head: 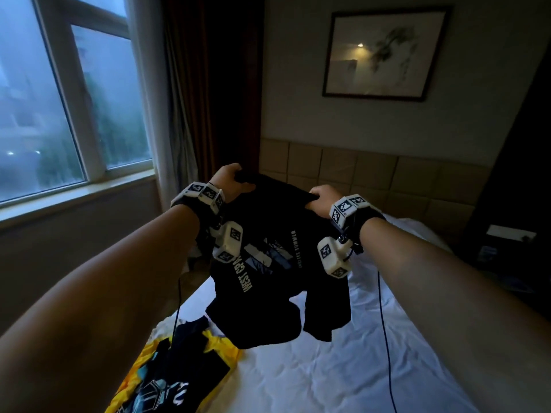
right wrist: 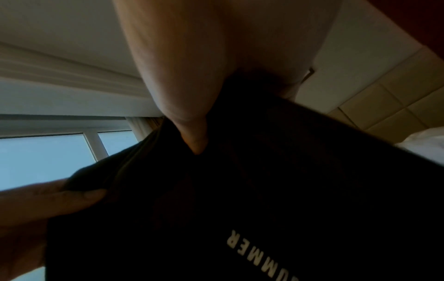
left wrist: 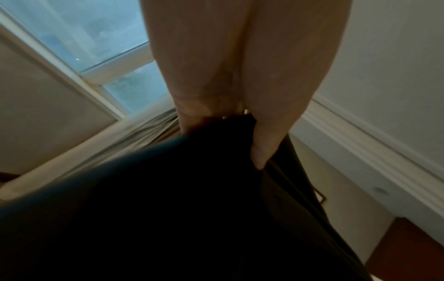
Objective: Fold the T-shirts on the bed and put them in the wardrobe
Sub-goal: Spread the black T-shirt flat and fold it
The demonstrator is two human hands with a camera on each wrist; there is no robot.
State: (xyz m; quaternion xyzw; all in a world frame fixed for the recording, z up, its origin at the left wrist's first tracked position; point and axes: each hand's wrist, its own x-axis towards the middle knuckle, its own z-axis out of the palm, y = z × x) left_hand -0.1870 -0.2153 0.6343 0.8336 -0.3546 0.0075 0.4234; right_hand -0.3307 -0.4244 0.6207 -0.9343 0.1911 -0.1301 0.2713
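A black T-shirt (head: 268,281) with white lettering hangs in the air above the white bed (head: 343,368). My left hand (head: 231,180) grips its top edge on the left, and my right hand (head: 323,198) grips the top edge on the right. Both wrist views show black cloth (left wrist: 168,209) bunched under curled fingers, with the thumb (right wrist: 192,136) pressed onto the black cloth (right wrist: 264,190). The shirt's lower hem dangles just over the sheet. More T-shirts, a yellow one and a dark printed one (head: 167,380), lie crumpled at the bed's near left corner.
A window (head: 59,99) with curtains (head: 185,114) fills the left wall. A padded headboard (head: 372,177) and a framed picture (head: 384,52) stand behind the bed. Dark furniture (head: 507,234) sits at the right. Thin cables hang from both wrists.
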